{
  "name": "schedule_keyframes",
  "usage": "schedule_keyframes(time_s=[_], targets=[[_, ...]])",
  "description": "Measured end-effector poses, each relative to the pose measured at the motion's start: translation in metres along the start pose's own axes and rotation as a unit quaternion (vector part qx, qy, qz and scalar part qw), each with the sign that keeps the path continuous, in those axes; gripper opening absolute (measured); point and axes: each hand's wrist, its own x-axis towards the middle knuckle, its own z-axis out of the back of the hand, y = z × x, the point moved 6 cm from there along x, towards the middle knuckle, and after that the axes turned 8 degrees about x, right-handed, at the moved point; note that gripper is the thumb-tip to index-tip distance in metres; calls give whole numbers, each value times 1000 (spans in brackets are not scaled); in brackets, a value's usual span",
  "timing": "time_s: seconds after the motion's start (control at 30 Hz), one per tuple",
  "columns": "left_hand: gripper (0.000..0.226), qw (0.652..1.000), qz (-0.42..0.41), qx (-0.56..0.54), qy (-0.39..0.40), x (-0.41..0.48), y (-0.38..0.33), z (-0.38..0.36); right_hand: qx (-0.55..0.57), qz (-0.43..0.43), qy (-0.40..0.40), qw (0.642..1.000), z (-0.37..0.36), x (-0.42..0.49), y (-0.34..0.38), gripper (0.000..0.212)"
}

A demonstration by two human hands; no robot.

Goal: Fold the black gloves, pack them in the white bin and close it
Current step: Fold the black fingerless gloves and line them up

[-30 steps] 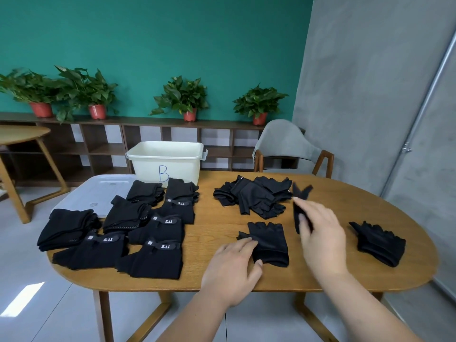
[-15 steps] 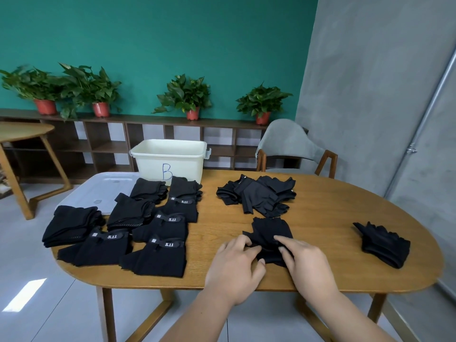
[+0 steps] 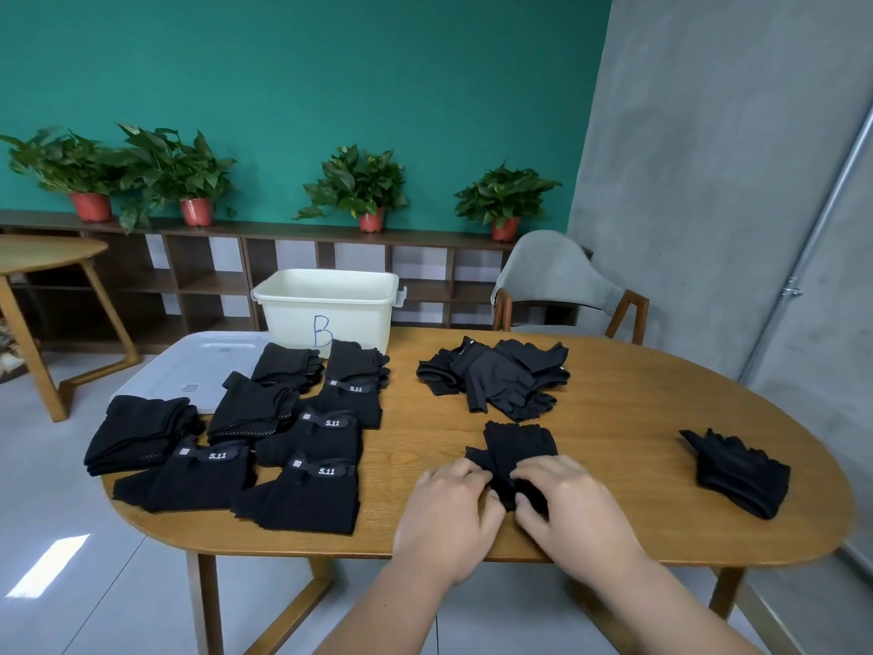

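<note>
Both hands have been drawn closer together since the earlier frame, and the view has been lowered slightly.

Left hand (image 3: 449, 508): fingers curled, tips pinched on the near end of the black fingerless gloves (image 3: 519, 446).
Right hand (image 3: 571, 508): fingers likewise curled and pinched on the same end, just beside the left. The gloves are laid flat near the front edge of the oval wooden counter (image 3: 637, 418), finger ends pointed away.

Risk, as judged: the layers may be slid out of line if the fold is pulled unevenly by the two hands. So close to the edge, the cloth could be dragged off.

Counter contents:
- One folded black glove bundle (image 3: 737, 470) is set well apart at the right.
- Banded black glove stacks marked 5.11 (image 3: 307, 446) are ranged at the left, the nearest at the counter's rim.
- A loose heap of unfolded black gloves (image 3: 496, 375) is left beyond the hands.
- A pale translucent plastic lid (image 3: 198, 366) is laid flat at the far left.
- The white plastic bin (image 3: 330, 304), lettered B, is stood open at the far edge, so packing is judged not yet begun.

Room: a grey upholstered chair (image 3: 552, 276), a low dark wooden shelf (image 3: 236, 276) with potted green plants (image 3: 359, 186), a teal wall (image 3: 330, 63), and a grey tiled floor.
</note>
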Motion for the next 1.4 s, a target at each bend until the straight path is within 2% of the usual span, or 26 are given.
schedule_keyframes(time_s=[0.1,0.13,0.17,0.23,0.27,0.33,0.43,0.67,0.83,0.97,1.0,1.13,1.27,1.4], targets=[[52,999,25,-30,2,0,5,-2,99,-58,-4,993,4,14,-6,35],[52,999,29,-37,2,1,6,-3,117,-72,17,990,0,18,-9,39],[50,999,31,-40,-1,1,6,-3,113,-81,61,988,-7,21,-10,44],[45,998,35,-46,-4,0,7,-3,40,-89,175,980,-29,19,-13,53],[43,998,36,-50,-5,0,7,-2,5,-89,207,974,-36,16,-15,56],[46,998,33,-53,2,-1,7,-1,-15,-97,231,968,-40,16,-18,57],[62,998,34,-41,18,2,6,-3,-8,-98,253,963,-38,21,-21,58],[83,997,45,-55,28,3,5,-2,10,-106,258,960,-37,19,-22,58],[75,998,38,-46,31,4,7,-4,63,-112,210,969,-23,42,-22,56],[68,998,37,-38,31,5,8,-6,19,-123,316,941,-40,47,-27,59],[67,998,37,-38,33,5,8,-6,21,-131,318,939,-39,53,-27,58],[66,998,32,-38,33,7,8,-7,19,-136,236,962,-30,80,-23,51],[71,998,36,-42,24,6,9,-7,-44,-146,271,950,-59,67,-19,58],[73,1000,18,-18,-4,4,6,-4,-44,-165,272,947,-65,67,-23,62]])
